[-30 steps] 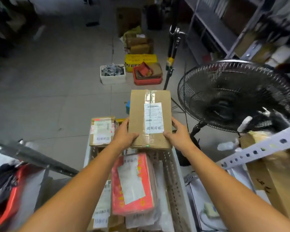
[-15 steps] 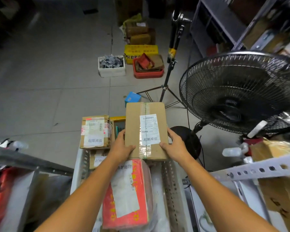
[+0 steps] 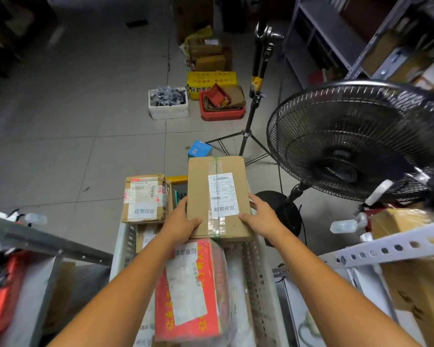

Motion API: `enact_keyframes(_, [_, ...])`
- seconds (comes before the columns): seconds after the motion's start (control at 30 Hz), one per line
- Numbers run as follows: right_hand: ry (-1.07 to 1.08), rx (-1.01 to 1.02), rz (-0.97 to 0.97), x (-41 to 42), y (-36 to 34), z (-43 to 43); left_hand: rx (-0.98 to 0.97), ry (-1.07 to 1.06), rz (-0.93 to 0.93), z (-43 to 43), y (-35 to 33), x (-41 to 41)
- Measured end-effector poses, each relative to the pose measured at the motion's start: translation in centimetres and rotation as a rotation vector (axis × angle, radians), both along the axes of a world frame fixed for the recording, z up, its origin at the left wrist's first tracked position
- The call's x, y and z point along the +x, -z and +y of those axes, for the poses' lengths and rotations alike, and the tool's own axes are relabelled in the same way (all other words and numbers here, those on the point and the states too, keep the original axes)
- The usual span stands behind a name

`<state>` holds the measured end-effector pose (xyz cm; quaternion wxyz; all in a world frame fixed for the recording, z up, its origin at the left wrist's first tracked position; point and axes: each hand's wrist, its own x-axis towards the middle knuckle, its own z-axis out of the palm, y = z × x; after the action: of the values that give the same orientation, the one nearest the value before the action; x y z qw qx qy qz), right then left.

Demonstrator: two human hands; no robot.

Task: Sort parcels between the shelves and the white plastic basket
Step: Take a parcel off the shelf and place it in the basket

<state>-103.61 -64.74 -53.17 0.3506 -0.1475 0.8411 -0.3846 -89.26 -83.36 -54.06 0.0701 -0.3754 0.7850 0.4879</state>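
Note:
A flat brown cardboard parcel (image 3: 201,189) with a white label lies over the far end of the white plastic basket (image 3: 254,269). My left hand (image 3: 179,220) grips its near left corner, thumb on top. My right hand (image 3: 261,216) grips its near right corner the same way. Under it in the basket lies a red parcel (image 3: 193,291) wrapped in clear plastic. A smaller brown box (image 3: 144,199) with labels sits at the basket's far left corner, with more parcels beneath it.
A black standing fan (image 3: 356,141) is close on the right, its base by the basket. A perforated shelf rail (image 3: 391,244) and boxes stand at right, a grey shelf edge (image 3: 43,242) at left. A tripod (image 3: 251,116), crates and a blue box (image 3: 199,149) sit on the floor ahead.
Both hands have brought the brown parcel down and toward me, from raised above the basket to resting over its far end. The grip is the same.

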Motion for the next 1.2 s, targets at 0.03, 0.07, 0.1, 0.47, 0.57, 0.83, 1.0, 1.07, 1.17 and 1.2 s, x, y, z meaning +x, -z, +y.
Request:
enact_keyframes(0.03, [-0.018, 0.023, 0.014, -0.1, -0.4, 0.0, -0.026, 0.010, -0.017, 0.0, -0.4, 0.0])
enact_keyframes(0.07, [-0.039, 0.048, 0.031, -0.1, -0.9, 0.1, -0.049, 0.020, -0.030, 0.1, -0.8, 0.1])
enact_keyframes(0.1, [-0.065, 0.075, 0.057, -0.1, -1.5, 0.4, -0.074, 0.040, -0.049, 0.3, -1.3, 0.3])
enact_keyframes(0.47, [-0.307, 0.424, 0.347, 6.6, -13.0, 5.6, -0.418, 0.352, -0.206, 3.0, -12.1, 5.7])
enact_keyframes(0.57, [-0.234, 0.433, 0.384, 10.3, -15.8, 7.5, -0.471, 0.410, -0.152, 3.7, -15.1, 7.3])
enact_keyframes(0.83, [0.007, 0.370, 0.376, 21.6, -21.3, 14.5, -0.509, 0.641, -0.047, 9.3, -21.8, 13.1])
enact_keyframes(1.0, [0.108, 0.357, 0.425, 27.7, -24.3, 23.6, -0.614, 0.763, -0.033, 16.3, -24.7, 15.8])
enact_keyframes(1.07, [0.169, 0.365, 0.419, 29.9, -25.5, 28.5, -0.660, 0.811, -0.023, 20.0, -25.8, 16.7])
enact_keyframes(1.17, [0.215, 0.416, 0.436, 32.9, -26.9, 36.1, -0.686, 0.848, 0.028, 25.9, -27.1, 17.4])
enact_keyframes(1.2, [0.247, 0.434, 0.434, 34.0, -27.4, 39.3, -0.685, 0.887, 0.057, 28.7, -27.5, 17.6])
